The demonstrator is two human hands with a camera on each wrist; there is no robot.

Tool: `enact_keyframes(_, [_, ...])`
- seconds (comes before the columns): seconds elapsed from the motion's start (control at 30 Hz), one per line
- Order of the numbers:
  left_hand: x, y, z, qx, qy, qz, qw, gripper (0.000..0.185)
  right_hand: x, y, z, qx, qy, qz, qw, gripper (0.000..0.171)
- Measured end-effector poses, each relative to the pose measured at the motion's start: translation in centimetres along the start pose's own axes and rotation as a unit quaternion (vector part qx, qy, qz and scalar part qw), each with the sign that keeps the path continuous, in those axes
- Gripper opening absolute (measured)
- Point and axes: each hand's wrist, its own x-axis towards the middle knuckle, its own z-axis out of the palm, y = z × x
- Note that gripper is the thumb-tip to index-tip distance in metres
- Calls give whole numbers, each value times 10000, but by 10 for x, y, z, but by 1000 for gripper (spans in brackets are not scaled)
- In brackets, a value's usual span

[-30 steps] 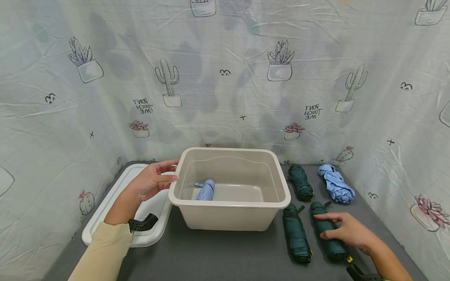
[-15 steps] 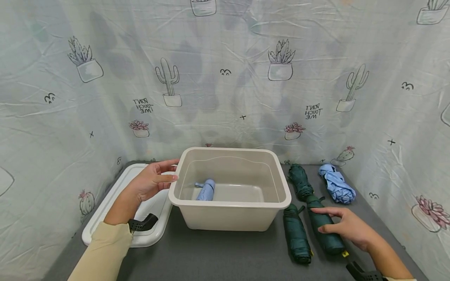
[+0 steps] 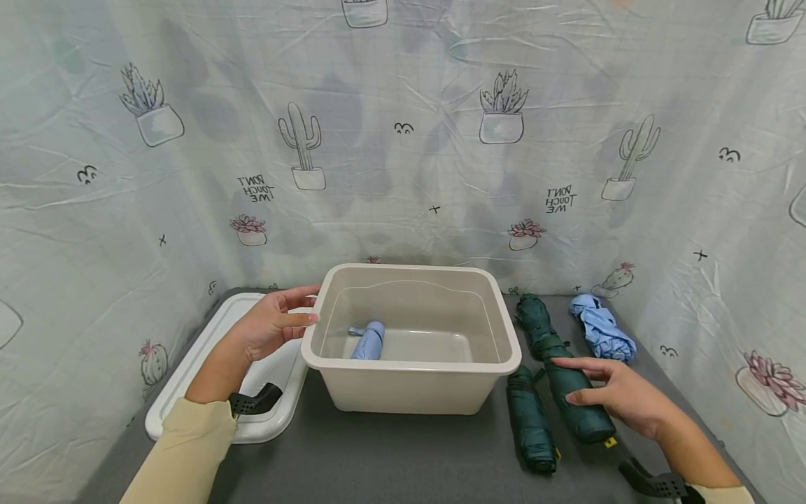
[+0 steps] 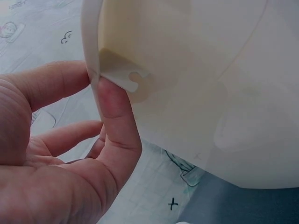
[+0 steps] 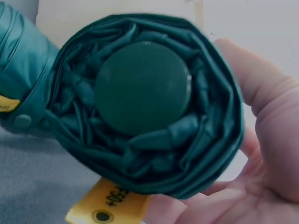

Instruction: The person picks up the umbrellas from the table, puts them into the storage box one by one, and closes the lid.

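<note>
My left hand (image 3: 273,325) pinches the left rim of a beige plastic bin (image 3: 409,390). In the left wrist view its fingers and thumb lie on either side of the rim (image 4: 92,42). A folded blue umbrella (image 3: 370,341) lies inside the bin at the left. At the right, my right hand (image 3: 620,397) grips a folded green umbrella (image 3: 578,406) around its side. The right wrist view shows this umbrella end-on (image 5: 142,86), with a yellow tag (image 5: 110,201) hanging below. Its far end overlaps another green umbrella (image 3: 534,316) behind it.
One more green umbrella (image 3: 532,427) lies between the held one and the bin. A crumpled blue umbrella (image 3: 601,327) rests at the back right. The white lid (image 3: 267,420) lies left of the bin, partly under the left forearm. A printed curtain (image 3: 403,175) encloses the table.
The green umbrella in my right hand has shifted up the view and slightly left, now overlapping the green umbrella behind it. My left hand and the bin have stayed put.
</note>
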Motion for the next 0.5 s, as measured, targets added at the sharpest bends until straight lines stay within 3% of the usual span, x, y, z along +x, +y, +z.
enact_keyframes(0.17, [-1, 0, 0, 27, 33, -5, 10000, 74, 2, -9, 0, 210, -242, -82, 9995, 57])
enact_keyframes(0.5, [0, -1, 0, 67, 56, 6, 10000, 72, 4, -29, 3, 159, -157, -222, 9995, 60])
